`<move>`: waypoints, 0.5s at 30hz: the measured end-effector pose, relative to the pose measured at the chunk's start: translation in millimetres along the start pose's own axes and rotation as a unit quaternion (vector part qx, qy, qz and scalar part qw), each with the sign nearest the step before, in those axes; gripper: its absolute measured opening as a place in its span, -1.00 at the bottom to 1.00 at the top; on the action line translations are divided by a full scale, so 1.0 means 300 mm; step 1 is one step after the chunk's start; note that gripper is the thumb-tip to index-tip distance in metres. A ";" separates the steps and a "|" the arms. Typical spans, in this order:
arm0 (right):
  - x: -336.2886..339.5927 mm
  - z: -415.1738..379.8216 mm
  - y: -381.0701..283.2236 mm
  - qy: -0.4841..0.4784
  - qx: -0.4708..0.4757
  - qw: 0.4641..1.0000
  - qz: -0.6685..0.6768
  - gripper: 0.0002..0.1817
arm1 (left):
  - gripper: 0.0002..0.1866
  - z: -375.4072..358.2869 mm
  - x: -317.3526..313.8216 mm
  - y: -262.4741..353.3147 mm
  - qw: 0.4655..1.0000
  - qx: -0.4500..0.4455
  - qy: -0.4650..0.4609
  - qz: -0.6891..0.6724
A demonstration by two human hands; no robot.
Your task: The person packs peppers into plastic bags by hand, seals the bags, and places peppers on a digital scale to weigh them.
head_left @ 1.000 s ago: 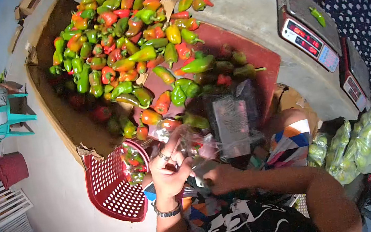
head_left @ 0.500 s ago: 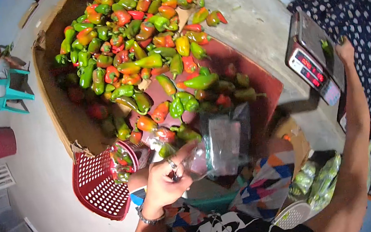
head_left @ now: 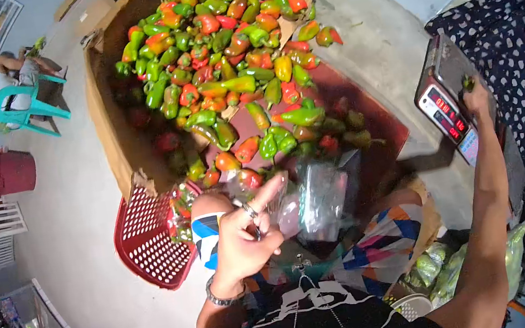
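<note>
Hidden parts: my right hand (head_left: 478,98) sits on the platform of the scale (head_left: 449,102), and a small green pepper (head_left: 468,83) shows at my fingertips; whether I pinch it or only touch it, I cannot tell (the fingers are too small and dark to read).
Scale display: red digits glow on the front, but they are too blurred to read.
Bag contents: the clear plastic bag (head_left: 319,200) is shiny and crumpled, so what lies inside it is hard to make out.
Cut off: the cardboard box (head_left: 115,128) runs out of the top edge, and the bags of green produce (head_left: 451,268) by my right side are half lost in the dark rim.
Left hand: my left hand (head_left: 246,237) is raised in front of my chest, wrist bent, thumb and fingers closed on the edge of the clear plastic bag, index finger stretched out toward the peppers (head_left: 226,54); a ring and a bracelet show.
Right arm: stretched out long and nearly straight to the right, up to the scale.
Peppers: piled green, red and orange in the cardboard box and spilling onto the dark red mat (head_left: 371,117) just beyond the bag.
Basket: a red plastic basket (head_left: 149,245) stands tilted by my left knee, a few peppers at its rim.
Far left: a person on a teal chair (head_left: 20,108), well apart from me.
</note>
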State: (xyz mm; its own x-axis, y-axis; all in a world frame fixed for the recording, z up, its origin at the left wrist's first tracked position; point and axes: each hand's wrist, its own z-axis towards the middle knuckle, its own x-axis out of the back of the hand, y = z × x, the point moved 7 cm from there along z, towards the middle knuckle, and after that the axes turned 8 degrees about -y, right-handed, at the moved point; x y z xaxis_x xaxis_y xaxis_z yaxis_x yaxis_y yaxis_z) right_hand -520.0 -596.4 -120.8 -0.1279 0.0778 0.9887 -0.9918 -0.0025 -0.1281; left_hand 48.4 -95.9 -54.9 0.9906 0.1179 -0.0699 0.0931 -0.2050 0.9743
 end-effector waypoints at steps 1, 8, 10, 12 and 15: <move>0.020 -0.060 -0.034 0.019 -0.005 0.998 0.052 -0.42 | -0.15 -0.013 -0.004 0.021 1.000 -0.018 -0.001 0.000; 0.225 -0.926 -0.725 -0.179 0.024 0.709 0.682 -0.48 | -0.07 -0.114 -0.062 0.087 0.985 -0.073 -0.003 0.158; 0.230 -1.140 -0.845 -0.244 0.047 0.609 0.753 -0.36 | -0.02 -0.128 -0.070 0.080 0.968 -0.085 0.012 0.234; 0.169 -1.351 -0.929 -0.328 -0.041 0.434 0.838 -0.24 | 0.03 -0.134 -0.089 0.099 0.955 -0.094 0.028 0.280; 0.185 -1.556 -1.099 -0.427 -0.018 0.337 0.839 -0.18 | 0.09 -0.146 -0.110 0.099 0.941 -0.089 0.016 0.326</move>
State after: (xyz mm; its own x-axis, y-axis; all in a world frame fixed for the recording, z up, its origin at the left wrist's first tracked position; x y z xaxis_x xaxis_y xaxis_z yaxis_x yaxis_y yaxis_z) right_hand -196.4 -125.9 -60.0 -0.4792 -0.3182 -0.8180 0.4812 0.6842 -0.5480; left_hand 14.0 -63.3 -14.2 0.8275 0.0529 0.5589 -0.5546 -0.0782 0.8285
